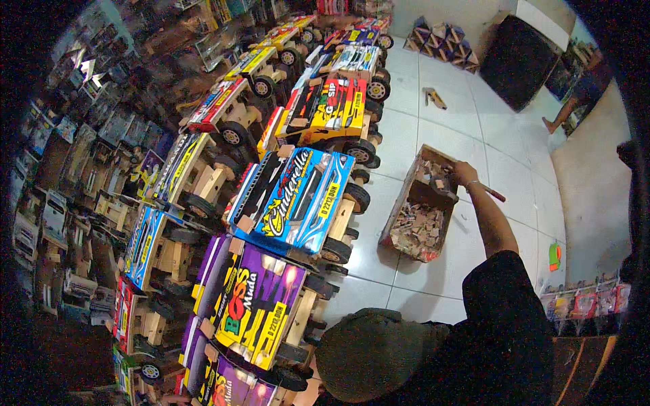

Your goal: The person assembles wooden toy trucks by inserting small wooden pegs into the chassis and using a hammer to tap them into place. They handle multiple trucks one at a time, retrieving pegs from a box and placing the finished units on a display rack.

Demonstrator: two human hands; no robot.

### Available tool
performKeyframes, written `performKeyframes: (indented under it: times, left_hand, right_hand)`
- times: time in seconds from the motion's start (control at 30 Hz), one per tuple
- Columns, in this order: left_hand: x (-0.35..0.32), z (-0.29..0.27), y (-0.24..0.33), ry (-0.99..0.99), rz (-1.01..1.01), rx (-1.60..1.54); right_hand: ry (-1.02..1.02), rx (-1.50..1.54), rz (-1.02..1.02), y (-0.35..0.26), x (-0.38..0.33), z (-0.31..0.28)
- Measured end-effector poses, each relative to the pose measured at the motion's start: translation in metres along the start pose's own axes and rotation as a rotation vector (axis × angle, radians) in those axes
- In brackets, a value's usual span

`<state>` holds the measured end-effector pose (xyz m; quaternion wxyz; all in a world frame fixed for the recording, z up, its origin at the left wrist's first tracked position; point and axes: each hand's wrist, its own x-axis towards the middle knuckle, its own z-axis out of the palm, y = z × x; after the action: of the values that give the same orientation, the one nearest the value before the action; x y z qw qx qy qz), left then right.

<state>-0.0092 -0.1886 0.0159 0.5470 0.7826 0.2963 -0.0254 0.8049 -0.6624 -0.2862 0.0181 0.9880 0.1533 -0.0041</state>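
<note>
My right hand (464, 174) reaches over the long edge of a worn open box (389, 238) on the floor. Its fingers look closed, and a tool with a reddish-brown handle (495, 193) sticks out past the wrist; the tool's working end cannot be made out. A divider splits the box. Many small light wood pieces (418, 227) fill the near compartment, and the far one, beside my hand, holds small pieces too blurred to name. A black sleeve covers my upper arm. No left hand can be made out in the lower part of the picture.
Rows of bright toy trucks (291, 196) with black wheels line the left. A yellowish tool (435, 99) lies on the white tiles beyond the box. Farther off are stacked wood pieces (443, 46), a dark panel (518, 62) and someone's bare leg (572, 108). An olive rounded shape (379, 355) blocks the bottom.
</note>
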Motion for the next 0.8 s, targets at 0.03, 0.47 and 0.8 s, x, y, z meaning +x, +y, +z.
performKeyframes:
  times: [0.03,0.47,0.8]
  left_hand:
    - [0.000,0.001,0.002,0.000,-0.021,-0.005]
    - [0.003,0.017,0.015,0.122,-0.025,-0.027]
    - [-0.001,0.018,-0.011,0.214,0.074,-0.025]
  right_hand:
    - [-0.013,-0.070,0.026,-0.001,-0.002,0.006]
    - [0.016,-0.235,-0.049,-0.004,0.006,0.008]
    - [0.003,-0.151,0.035,-0.003,-0.007,-0.011]
